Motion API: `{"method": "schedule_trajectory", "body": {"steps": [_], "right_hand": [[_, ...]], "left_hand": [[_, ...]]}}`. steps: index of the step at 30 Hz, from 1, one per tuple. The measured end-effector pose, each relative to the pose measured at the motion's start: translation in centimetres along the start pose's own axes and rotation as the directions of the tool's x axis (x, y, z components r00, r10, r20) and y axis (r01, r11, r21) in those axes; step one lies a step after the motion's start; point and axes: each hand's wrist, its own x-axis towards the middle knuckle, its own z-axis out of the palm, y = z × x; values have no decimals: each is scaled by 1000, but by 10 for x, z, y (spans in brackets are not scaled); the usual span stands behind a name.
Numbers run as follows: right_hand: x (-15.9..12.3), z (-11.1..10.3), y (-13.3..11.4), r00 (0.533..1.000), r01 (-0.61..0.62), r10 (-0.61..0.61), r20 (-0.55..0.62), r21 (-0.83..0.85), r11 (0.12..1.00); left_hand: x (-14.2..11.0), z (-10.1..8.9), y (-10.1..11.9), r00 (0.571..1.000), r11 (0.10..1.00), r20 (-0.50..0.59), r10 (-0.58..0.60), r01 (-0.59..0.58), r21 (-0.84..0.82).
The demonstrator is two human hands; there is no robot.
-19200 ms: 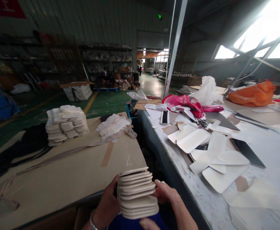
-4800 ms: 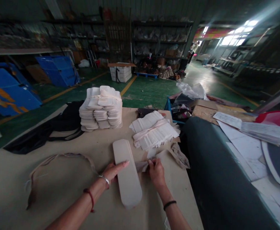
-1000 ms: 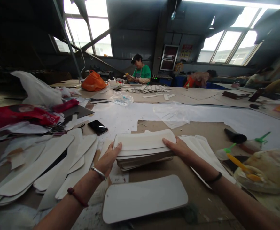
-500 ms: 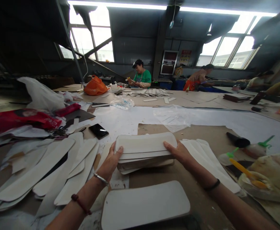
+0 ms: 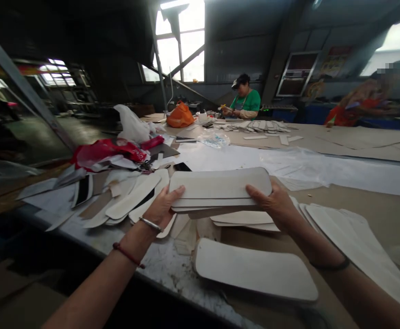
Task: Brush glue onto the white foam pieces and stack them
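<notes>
Both hands hold a stack of long off-white rounded pads (image 5: 220,187) by its ends, lifted just above the worktable (image 5: 172,265). My left hand (image 5: 162,208) grips the stack's left end, thumb on top. On the right end my right hand (image 5: 275,203) is closed, fingers underneath. A few pads (image 5: 244,218) stay lying on the table just under the lifted stack. One single large pad (image 5: 255,269) lies flat near the table's front edge, in front of my hands.
Loose white cut pieces (image 5: 131,201) and a red bag (image 5: 100,151) clutter the table's left. More white strips (image 5: 350,237) lie at right. Across the table sit a person in green (image 5: 244,98) and another person in orange (image 5: 364,100). An orange bag (image 5: 181,116) stands far back.
The stack has come up off the table in both hands, leaving a few pads behind. My view has swung left, so the table edge and dark floor now show at left.
</notes>
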Motion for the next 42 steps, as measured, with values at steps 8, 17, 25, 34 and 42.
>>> {"method": "schedule_trajectory", "body": {"steps": [8, 17, 25, 34, 42], "right_hand": [[-10, 38, -77, 983, 170, -174, 53, 67, 983], [-46, 96, -125, 852, 412, -476, 216, 284, 866], [-36, 157, -64, 792, 249, -340, 508, 240, 938], [-12, 159, -28, 714, 379, -292, 636, 0, 926], [-8, 184, -18, 567, 567, -211, 796, -192, 801]], "left_hand": [[-53, -51, 14, 969, 970, -164, 182, -205, -134], [-122, -121, 23, 862, 944, -443, 245, -317, -94], [-139, -151, 13, 759, 947, -573, 311, -297, 122], [-111, -179, -30, 788, 774, -363, 498, -214, 596], [-113, -193, -68, 858, 720, -377, 349, 12, 694]]}}
